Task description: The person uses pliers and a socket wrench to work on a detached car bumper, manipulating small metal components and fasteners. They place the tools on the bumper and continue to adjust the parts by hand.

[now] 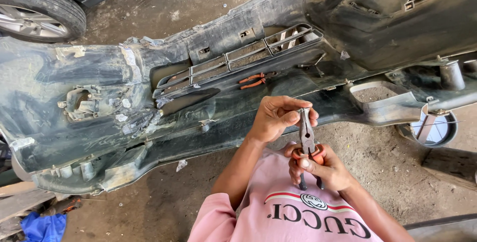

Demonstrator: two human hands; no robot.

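Holding a pair of pliers (307, 138) upright in front of the chest, the right hand (320, 168) is wrapped tight around the red and black handles low down. The pliers stand almost straight up, nose on top. The left hand (276, 118) is just above and to the side, and its fingertips (303, 115) pinch together right at the nose of the pliers; something tiny may be there, but it is too small to tell. So the left hand is nearer the tip and the right hand is nearer the handles. Past both hands lies a big dark car bumper (99, 123), turned inside up on the dirt floor (372, 157). Another pair of orange-handled pliers (254, 80) rests on the bumper, well apart from the hands.
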